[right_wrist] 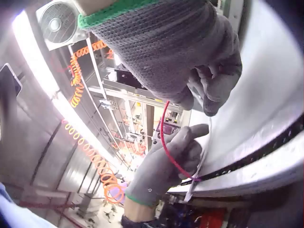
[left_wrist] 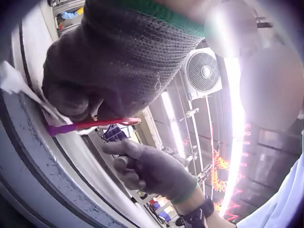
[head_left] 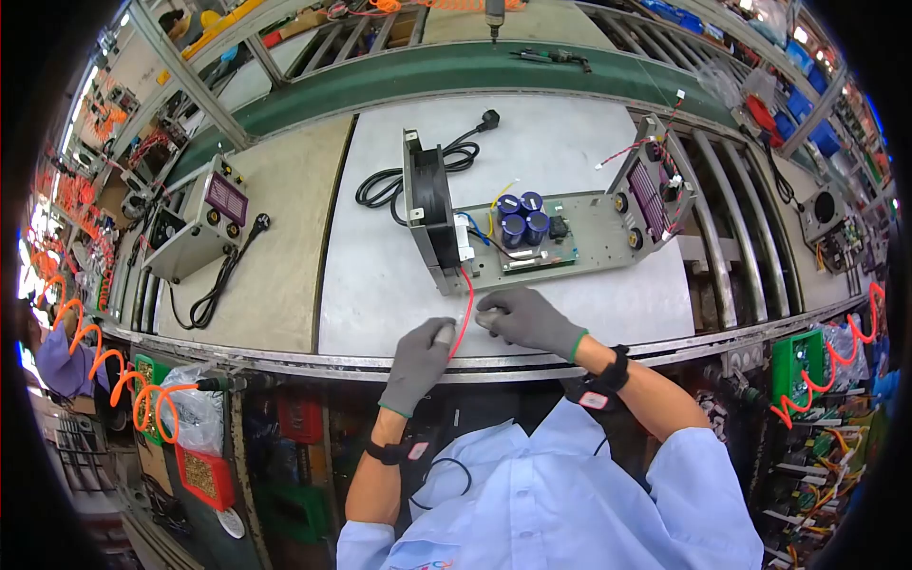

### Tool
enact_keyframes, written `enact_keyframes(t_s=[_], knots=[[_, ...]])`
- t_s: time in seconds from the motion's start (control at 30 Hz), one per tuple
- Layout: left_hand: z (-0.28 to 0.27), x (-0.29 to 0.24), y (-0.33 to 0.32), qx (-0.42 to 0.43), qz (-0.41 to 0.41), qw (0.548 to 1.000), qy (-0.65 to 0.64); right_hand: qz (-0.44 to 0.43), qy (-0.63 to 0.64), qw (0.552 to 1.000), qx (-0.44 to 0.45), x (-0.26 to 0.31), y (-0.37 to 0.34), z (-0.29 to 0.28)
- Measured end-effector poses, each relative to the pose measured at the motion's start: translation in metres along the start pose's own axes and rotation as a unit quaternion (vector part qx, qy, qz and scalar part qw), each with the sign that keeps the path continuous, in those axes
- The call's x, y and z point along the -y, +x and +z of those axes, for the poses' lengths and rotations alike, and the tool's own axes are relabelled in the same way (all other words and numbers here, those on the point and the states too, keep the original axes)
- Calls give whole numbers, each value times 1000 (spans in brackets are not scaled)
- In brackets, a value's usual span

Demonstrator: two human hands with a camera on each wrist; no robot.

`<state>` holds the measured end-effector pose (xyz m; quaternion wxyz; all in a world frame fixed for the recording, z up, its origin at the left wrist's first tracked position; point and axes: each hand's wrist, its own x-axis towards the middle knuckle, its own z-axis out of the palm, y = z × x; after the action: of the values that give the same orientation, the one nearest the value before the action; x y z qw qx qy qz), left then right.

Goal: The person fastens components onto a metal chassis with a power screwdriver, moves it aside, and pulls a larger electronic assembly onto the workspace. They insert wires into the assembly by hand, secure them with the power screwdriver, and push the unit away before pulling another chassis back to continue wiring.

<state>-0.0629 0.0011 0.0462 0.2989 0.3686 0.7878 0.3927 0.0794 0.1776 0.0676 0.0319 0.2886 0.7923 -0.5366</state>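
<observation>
My gloved left hand (head_left: pixel 418 363) has bent fingers beside a red wire (head_left: pixel 466 309), near the table's front edge. The wire drops from a metal chassis (head_left: pixel 597 237) and ends in a purple tip (left_wrist: pixel 61 129). A thin white strip (right_wrist: pixel 206 151) runs past the left fingertips, which seem to pinch it. Right of the wire is my gloved right hand (head_left: pixel 532 321), fingers curled; whether it grips the strip I cannot tell. On the chassis stand a black fan (head_left: pixel 433 204), blue capacitors (head_left: pixel 522 218) on a circuit board, and a purple-grilled panel (head_left: pixel 648 199).
A black power cord (head_left: pixel 380 188) lies coiled behind the fan. A similar grey unit (head_left: pixel 201 220) stands at left with its cord (head_left: pixel 220 285). Metal rollers (head_left: pixel 736 228) border the table at right. A screwdriver (head_left: pixel 495 19) hangs over the green belt (head_left: pixel 380 81).
</observation>
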Motion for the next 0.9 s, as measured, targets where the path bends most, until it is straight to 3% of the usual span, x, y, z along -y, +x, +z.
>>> enact_keyframes(t_s=[0.07,0.1,0.13,0.17,0.27,0.37,0.4,0.43,0.5,0.53,0.57,0.6,0.63,0.67,0.73,0.77,0.8,0.83,0.9], knots=[[6,6,4,47,8,999,-14,-104,-9,981,-163,-23,18,24],[8,-1,5,30,0,999,44,-154,-15,958,-243,-30,25,33],[9,-12,3,12,-10,995,100,-88,49,961,-259,-6,15,27],[11,-17,0,-7,-22,988,155,-120,65,961,-240,7,6,23],[21,4,6,-55,68,970,225,-208,79,958,-180,16,-1,29],[2,14,4,-111,86,943,303,-143,-55,981,-120,-6,6,30],[-18,12,0,-96,59,945,307,-113,-63,983,-128,-21,13,36],[-35,1,-6,-78,39,944,317,-44,12,996,-77,-17,9,30],[-67,-35,-18,96,26,984,150,92,162,982,35,-2,0,21],[-66,-53,-19,124,-11,990,69,42,155,986,31,-6,6,27],[-58,-73,-19,150,-49,987,-12,-80,144,986,38,-19,20,41],[-47,-86,-21,174,-85,977,-92,-202,131,970,44,-36,38,58],[-27,-81,-17,187,-59,965,-172,-322,116,938,47,-44,47,65],[-11,-86,-14,194,-65,962,-180,-371,196,905,73,-37,41,59],[9,-89,-5,182,-67,957,-215,-83,371,902,207,-30,10,31],[15,-87,-2,159,-62,955,-243,-60,372,906,194,-26,2,16],[20,-86,1,134,-58,951,-273,-42,302,946,110,-29,-1,12],[22,-85,4,124,-58,952,-273,7,422,900,106,-35,-9,9],[24,-84,10,103,-57,955,-272,52,408,911,38,-45,-32,-7]])
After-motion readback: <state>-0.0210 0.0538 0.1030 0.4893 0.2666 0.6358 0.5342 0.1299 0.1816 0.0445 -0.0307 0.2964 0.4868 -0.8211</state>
